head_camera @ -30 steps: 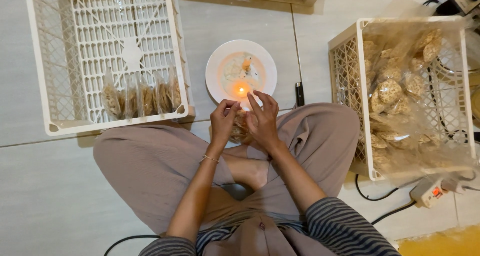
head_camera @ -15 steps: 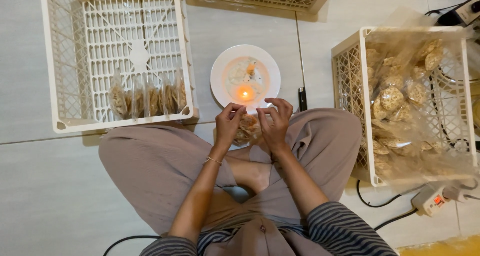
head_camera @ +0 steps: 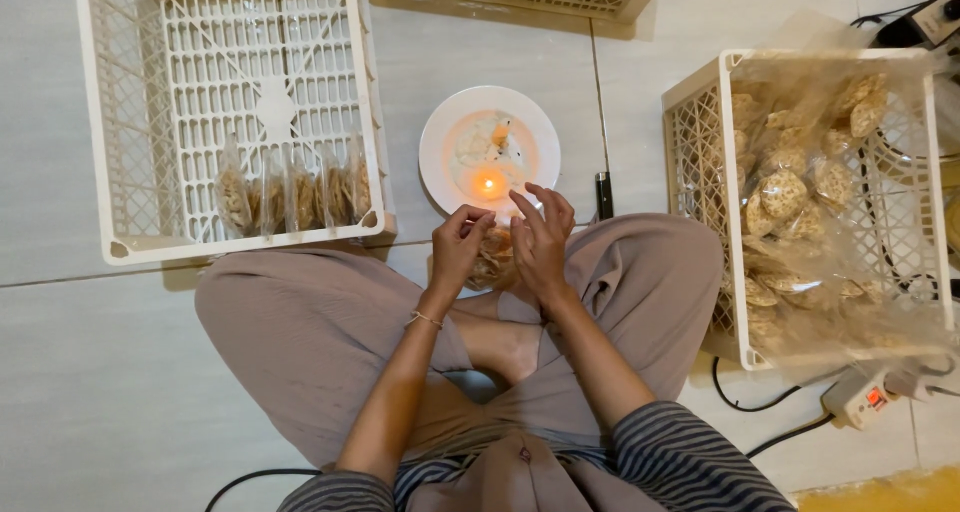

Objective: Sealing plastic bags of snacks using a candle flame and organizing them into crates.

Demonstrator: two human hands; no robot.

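Note:
I sit cross-legged on a tiled floor. My left hand (head_camera: 457, 244) and my right hand (head_camera: 541, 234) pinch the top of a small clear bag of crackers (head_camera: 492, 262) between them, just above my knees. Right in front of the hands stands a white plate (head_camera: 446, 132) with a lit candle flame (head_camera: 488, 184) on it. The bag's upper edge is close to the flame. Most of the bag is hidden by my fingers.
A white plastic crate (head_camera: 100, 152) at the left holds a row of filled cracker bags (head_camera: 290, 194). At the right another crate (head_camera: 700, 152) holds a big clear sack of loose crackers (head_camera: 800, 202). A dark lighter (head_camera: 603, 194) lies beside the plate. A power strip (head_camera: 860, 397) and cables lie at the lower right.
The view has shifted a little. Both hands stay at the bag by the flame, with the fingers re-pinching its top edge.

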